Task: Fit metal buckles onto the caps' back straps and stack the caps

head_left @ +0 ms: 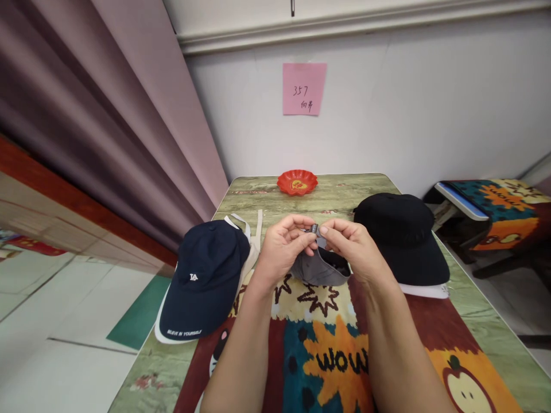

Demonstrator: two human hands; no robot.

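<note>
A grey cap [321,271] is held over the middle of the table, with its back strap and buckle raised between both hands. My left hand [288,244] pinches the strap at the buckle from the left. My right hand [350,244] grips the strap on the other side with thumb and fingers closed. The cap's opening shows dark below the strap. A navy cap [206,281] with white lettering lies to the left, on top of a white cap with loose straps. At the right lies a black cap [398,235] over something with a white brim.
A red scalloped dish [297,182] stands at the table's far edge. A patterned cloth [297,350] covers the near part of the table [253,198]. Behind is a wall with a pink note [304,89]. A curtain hangs at left; a stool [499,201] stands at right.
</note>
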